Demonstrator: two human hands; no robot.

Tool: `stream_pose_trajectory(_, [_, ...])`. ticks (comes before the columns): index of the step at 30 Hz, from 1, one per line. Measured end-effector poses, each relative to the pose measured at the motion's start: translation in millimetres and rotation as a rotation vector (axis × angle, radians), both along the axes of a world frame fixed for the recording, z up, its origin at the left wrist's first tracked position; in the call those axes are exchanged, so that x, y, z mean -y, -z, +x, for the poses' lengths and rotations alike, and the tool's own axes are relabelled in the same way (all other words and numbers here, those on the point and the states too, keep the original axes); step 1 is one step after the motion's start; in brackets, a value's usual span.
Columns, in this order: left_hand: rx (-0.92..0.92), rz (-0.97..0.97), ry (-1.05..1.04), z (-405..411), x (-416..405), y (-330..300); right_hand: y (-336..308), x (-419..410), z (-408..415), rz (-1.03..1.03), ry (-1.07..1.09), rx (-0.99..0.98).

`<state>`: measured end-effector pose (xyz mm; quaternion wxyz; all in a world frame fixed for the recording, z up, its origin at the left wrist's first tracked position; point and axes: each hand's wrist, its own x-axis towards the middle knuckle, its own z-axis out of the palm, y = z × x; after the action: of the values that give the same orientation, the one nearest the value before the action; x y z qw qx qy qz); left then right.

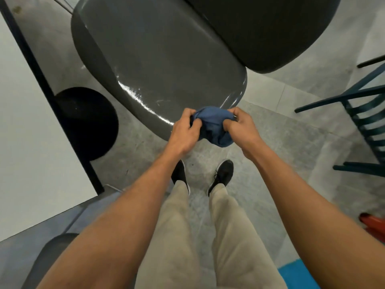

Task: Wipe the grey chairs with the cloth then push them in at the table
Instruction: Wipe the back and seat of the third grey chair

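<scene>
Two bare forearms reach forward from the bottom of the view, closest to the camera, and meet at a bunched blue cloth (214,126). The fingers of the left hand (184,133) are curled into the cloth's left side, thumb tucked against the fabric; the fingers of the right hand (241,127) are curled into its right side, pinching a fold at the top. Both hands grip the cloth, which is crumpled into a loose wad between them (its lower end sags a little below the knuckles).

The cloth is held at the near edge of the seat of a grey chair (162,65), partly over the seat's rim and partly over the floor (281,126); whether it touches the seat cannot be told. The seat is glossy, with bright reflections along its near left curve. The chair's dark backrest (270,28) fills the upper right.

Below the hands are beige trousers (177,236) and two black shoes (221,174) on grey tiles.

To the left lies a white table (25,142) with a dark edge, and a round black base (89,122) on the floor beside it. The chair stands near the table, with its seat out from under it. At the lower left a second grey seat (52,253) shows partly. On the right stands a dark green slatted chair (362,113), well apart from the hands, with a red object (373,222) and a blue patch (298,276) lower right.
</scene>
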<state>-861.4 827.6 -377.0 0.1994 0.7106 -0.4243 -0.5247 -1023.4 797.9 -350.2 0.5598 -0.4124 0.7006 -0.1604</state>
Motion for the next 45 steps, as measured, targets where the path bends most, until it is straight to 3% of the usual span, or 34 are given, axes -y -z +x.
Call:
stream_pose_trajectory(13, [-0.061,-0.243,0.003,34.1,-53.5,-137.4,-156.6,-32.0,1.8,-0.107,-0.081,0.12])
stream_pose_trajectory(25, [-0.239,-0.248,0.058,52.8,-78.3,-230.3,-238.5,-40.9,17.7,-0.246,-0.273,0.387])
stream_pose_trajectory(30, [-0.15,-0.232,0.048,35.5,-92.3,-250.1,-253.0,-37.8,6.1,-0.194,-0.368,0.478])
stream_pose_trajectory(37, [-0.072,-0.347,-0.154,-9.6,-134.1,-263.2,-268.1,-36.2,-22.6,-0.164,-0.571,0.475])
stream_pose_trajectory(45, [0.219,-0.37,-0.339,-46.2,-204.4,-267.3,-269.1,-65.4,-31.8,-0.13,-0.821,0.37])
